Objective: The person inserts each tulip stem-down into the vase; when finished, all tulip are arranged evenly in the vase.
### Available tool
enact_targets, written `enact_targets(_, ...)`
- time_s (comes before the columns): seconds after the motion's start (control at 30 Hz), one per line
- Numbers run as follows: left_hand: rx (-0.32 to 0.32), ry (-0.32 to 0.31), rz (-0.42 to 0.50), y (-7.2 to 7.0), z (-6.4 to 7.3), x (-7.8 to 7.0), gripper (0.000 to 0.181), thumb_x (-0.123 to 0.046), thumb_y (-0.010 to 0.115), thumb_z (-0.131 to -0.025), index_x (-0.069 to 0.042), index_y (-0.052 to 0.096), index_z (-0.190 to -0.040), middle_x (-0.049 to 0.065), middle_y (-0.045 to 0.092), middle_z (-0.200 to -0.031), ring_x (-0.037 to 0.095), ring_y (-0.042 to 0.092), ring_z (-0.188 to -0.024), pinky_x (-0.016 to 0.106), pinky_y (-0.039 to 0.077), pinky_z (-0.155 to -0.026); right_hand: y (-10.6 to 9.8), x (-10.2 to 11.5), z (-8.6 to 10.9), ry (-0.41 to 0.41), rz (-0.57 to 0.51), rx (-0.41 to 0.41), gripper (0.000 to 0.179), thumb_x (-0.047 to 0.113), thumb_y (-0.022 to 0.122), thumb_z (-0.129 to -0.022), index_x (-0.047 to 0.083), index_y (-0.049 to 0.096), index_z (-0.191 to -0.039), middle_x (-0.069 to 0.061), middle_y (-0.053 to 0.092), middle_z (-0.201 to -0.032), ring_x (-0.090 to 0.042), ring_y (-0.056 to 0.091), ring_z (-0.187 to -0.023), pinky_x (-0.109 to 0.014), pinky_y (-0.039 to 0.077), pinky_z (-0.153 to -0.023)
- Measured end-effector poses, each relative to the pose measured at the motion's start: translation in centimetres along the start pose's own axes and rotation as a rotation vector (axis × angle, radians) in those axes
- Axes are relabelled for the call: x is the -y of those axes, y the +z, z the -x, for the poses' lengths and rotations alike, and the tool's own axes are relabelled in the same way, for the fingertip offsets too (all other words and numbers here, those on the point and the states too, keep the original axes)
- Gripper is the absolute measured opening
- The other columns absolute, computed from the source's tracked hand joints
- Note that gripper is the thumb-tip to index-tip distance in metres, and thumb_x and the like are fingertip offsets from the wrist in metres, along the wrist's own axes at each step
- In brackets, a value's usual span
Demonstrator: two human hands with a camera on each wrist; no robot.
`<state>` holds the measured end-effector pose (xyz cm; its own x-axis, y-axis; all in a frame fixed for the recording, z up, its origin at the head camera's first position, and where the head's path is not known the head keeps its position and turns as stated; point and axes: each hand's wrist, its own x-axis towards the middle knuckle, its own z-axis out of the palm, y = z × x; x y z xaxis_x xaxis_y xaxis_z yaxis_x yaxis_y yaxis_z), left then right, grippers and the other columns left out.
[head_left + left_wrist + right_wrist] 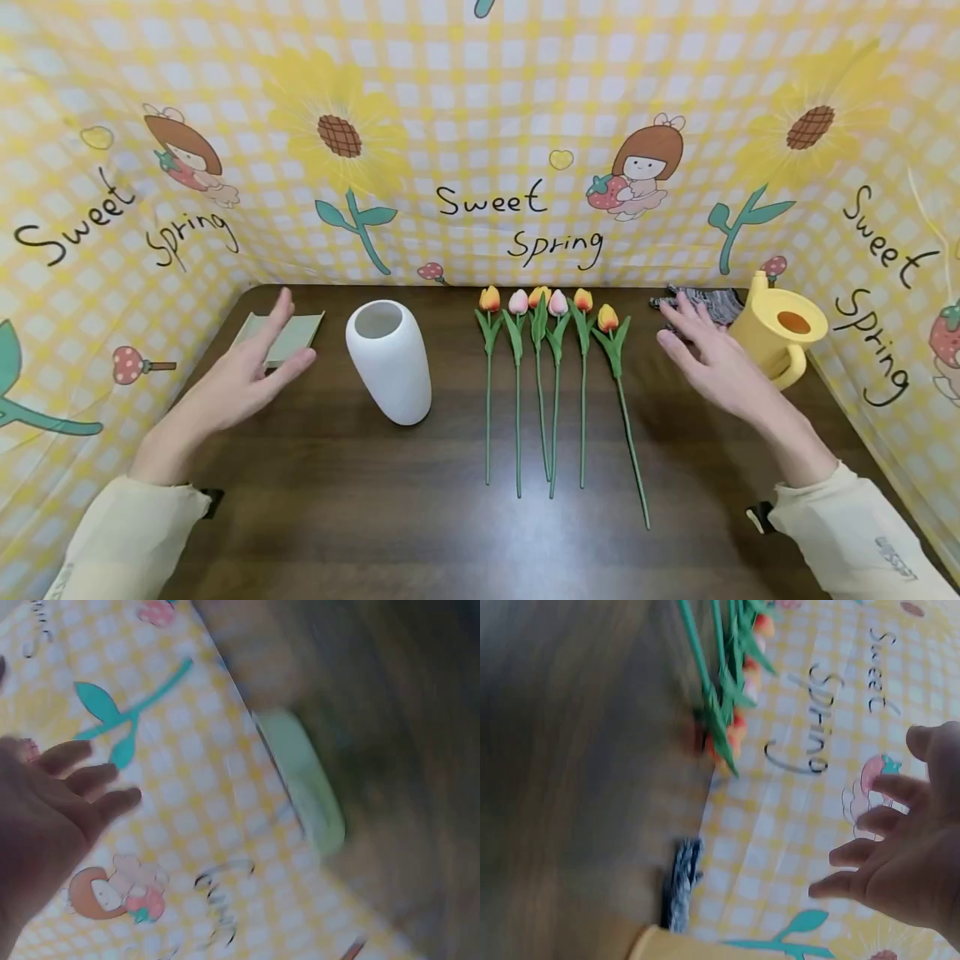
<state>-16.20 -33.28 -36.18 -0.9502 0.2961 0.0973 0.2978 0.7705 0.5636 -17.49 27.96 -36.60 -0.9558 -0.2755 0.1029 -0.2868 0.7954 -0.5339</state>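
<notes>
- Your left hand (238, 379): wide, empty, left of the vase (397, 375).
- Your right hand (723, 371): wide, empty, near the can (765, 333).
- Tulips (557, 342) lie side by side, likely keeping stems distinct.

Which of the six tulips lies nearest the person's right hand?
The rightmost tulip, yellow and orange, lies nearest the right hand. Its bloom sits farther right and lower in the head view than the other five tulips.

The dark-brown wood-look desk (337, 508) gleams at its six o'clock; at its ten, a tall, smooth, matt white vase (393, 375); at two, a smooth, rounded yellow plastic-looking watering can (759, 337).
</notes>
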Motion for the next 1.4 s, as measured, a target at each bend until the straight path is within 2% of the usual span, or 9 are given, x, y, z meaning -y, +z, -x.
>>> enact_targets(0.03, -0.032, 0.036, 0.086, 0.1, 0.1, -0.3, 0.094, -0.026, 0.064, -0.102, -0.038, -0.009, -0.160, 0.007, 0.015, -0.168, 0.034, 0.021, -0.151, 0.052, 0.034, -0.115, 0.2, 0.3, 0.2, 0.002, -0.032, -0.025, 0.064, 0.045, 0.048, -0.107, 0.020, 0.025, -0.162, -0.013, 0.013, -0.167, -0.046, 0.055, -0.121, -0.062, 0.033, -0.108)
enact_targets(0.17, -0.085, 0.217, 0.444, 0.9, 0.3, -1.5, 0.117, 0.010, 0.072, -0.088, -0.033, -0.009, -0.162, 0.016, 0.020, -0.166, 0.025, 0.029, -0.149, 0.025, 0.037, -0.112, 0.8, 1.1, 0.2, 0.015, -0.215, -0.062, 0.077, 0.038, 0.064, -0.101, 0.027, 0.020, -0.163, -0.007, 0.019, -0.167, -0.038, 0.065, -0.106, -0.052, 0.048, -0.100)
enact_targets(0.27, -0.073, 0.345, 0.667, 2.0, 0.0, -2.3, 0.121, 0.026, 0.066, -0.081, -0.025, -0.006, -0.163, 0.024, 0.020, -0.163, 0.023, 0.036, -0.146, 0.025, 0.041, -0.109, 1.4, 1.1, 0.1, 0.014, -0.408, -0.016, 0.084, 0.027, 0.069, -0.099, 0.023, 0.015, -0.164, -0.007, 0.018, -0.167, -0.037, 0.027, -0.148, -0.056, 0.033, -0.113)
enact_targets(0.37, -0.048, 0.374, 0.790, 3.3, -0.3, -2.7, 0.118, 0.030, 0.066, -0.077, -0.019, 0.002, -0.164, 0.023, 0.024, -0.162, 0.023, 0.040, -0.143, 0.030, 0.043, -0.110, 2.3, 0.6, 0.2, 0.020, -0.499, 0.022, 0.085, 0.022, 0.070, -0.098, 0.017, 0.015, -0.163, -0.013, 0.023, -0.165, -0.037, 0.028, -0.148, -0.050, 0.034, -0.112)
enact_targets(0.53, -0.056, 0.264, 0.789, 5.1, -0.6, -3.2, 0.116, 0.025, 0.072, -0.076, -0.020, 0.010, -0.163, 0.021, 0.033, -0.156, 0.023, 0.048, -0.136, 0.031, 0.046, -0.107, 3.9, -0.6, 0.0, 0.105, -0.551, 0.066, 0.078, 0.028, 0.070, -0.099, 0.008, 0.026, -0.160, -0.022, 0.040, -0.156, -0.041, 0.045, -0.138, -0.027, 0.050, -0.100)
enact_targets(0.7, -0.085, 0.158, 0.721, 6.4, -0.9, -3.7, 0.121, 0.016, 0.079, -0.076, -0.029, 0.006, -0.162, 0.018, 0.039, -0.150, 0.021, 0.052, -0.130, 0.028, 0.048, -0.104, 5.1, -1.8, -0.5, 0.227, -0.613, 0.131, 0.078, 0.026, 0.070, -0.098, 0.001, 0.027, -0.158, -0.029, 0.045, -0.148, -0.038, 0.058, -0.122, -0.039, 0.059, -0.088)
enact_targets(0.9, -0.099, 0.157, 0.699, 7.4, -1.5, -4.2, 0.117, 0.014, 0.084, -0.073, -0.026, 0.017, -0.160, 0.015, 0.046, -0.144, 0.022, 0.054, -0.126, 0.025, 0.049, -0.100, 5.9, -2.6, -1.7, 0.358, -0.676, 0.278, 0.077, 0.022, 0.068, -0.099, -0.006, 0.025, -0.155, -0.033, 0.050, -0.140, -0.033, 0.066, -0.110, -0.045, 0.060, -0.083)
enact_targets(1.1, -0.137, 0.171, 0.736, 8.0, -2.0, -4.4, 0.111, 0.016, 0.085, -0.069, -0.020, 0.026, -0.157, 0.014, 0.046, -0.144, 0.024, 0.054, -0.126, 0.028, 0.052, -0.098, 6.6, -2.6, -2.9, 0.462, -0.655, 0.364, 0.073, 0.024, 0.074, -0.095, -0.010, 0.036, -0.147, -0.021, 0.066, -0.119, -0.025, 0.069, -0.095, -0.043, 0.062, -0.077)
enact_targets(1.4, -0.144, 0.075, 0.695, 9.0, -2.5, -4.6, 0.099, 0.005, 0.092, -0.068, -0.019, 0.040, -0.148, 0.010, 0.054, -0.137, 0.026, 0.062, -0.115, 0.030, 0.055, -0.094, 7.6, -2.6, -3.0, 0.500, -0.644, 0.379, 0.059, 0.019, 0.079, -0.090, -0.010, 0.049, -0.131, -0.008, 0.071, -0.094, -0.019, 0.069, -0.079, -0.039, 0.063, -0.067)
